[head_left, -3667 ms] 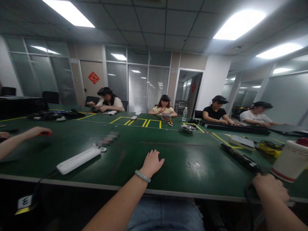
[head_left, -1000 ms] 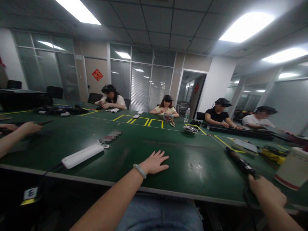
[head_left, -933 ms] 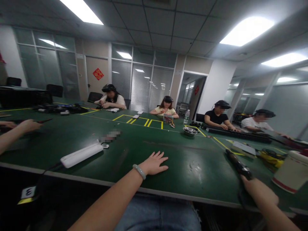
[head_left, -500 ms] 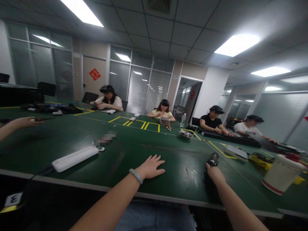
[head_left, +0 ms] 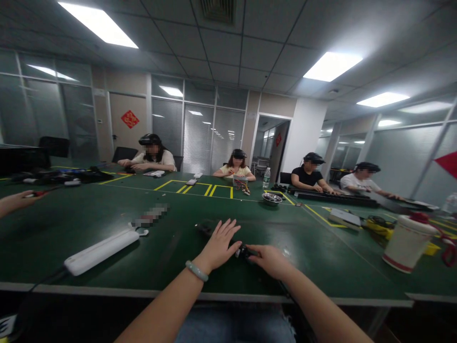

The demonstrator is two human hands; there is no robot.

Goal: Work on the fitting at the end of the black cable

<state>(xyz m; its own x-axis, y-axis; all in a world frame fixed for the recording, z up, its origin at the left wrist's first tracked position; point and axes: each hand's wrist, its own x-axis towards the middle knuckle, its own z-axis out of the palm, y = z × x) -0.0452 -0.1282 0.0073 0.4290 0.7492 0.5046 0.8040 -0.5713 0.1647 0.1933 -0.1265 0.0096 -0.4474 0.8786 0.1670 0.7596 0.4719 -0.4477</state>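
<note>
My left hand [head_left: 222, 242], with a pale green bangle [head_left: 196, 270] on its wrist, is held with fingers stretched out over the green table [head_left: 160, 257]. My right hand [head_left: 272, 259] pinches a small black object [head_left: 243, 252] with a shiny part; its kind is unclear. That object sits right beside my left thumb, and I cannot tell whether they touch. Past my left hand a blurred dark shape [head_left: 204, 228] shows on the tabletop, partly covered by the fingers. A dark cord-like line runs under my right wrist.
A white power strip [head_left: 102, 251] lies on the left. A metal bowl [head_left: 272, 198] and a water bottle [head_left: 266, 177] stand farther back. On the right are a white cup [head_left: 407, 245] and a flat grey box [head_left: 344, 219]. Several people sit around; a co-worker's hand [head_left: 23, 200] reaches in at left.
My right hand has moved left with the black object, from the right side of the table to beside my left hand. The view has shifted slightly right. A dark shape now shows by my left fingers.
</note>
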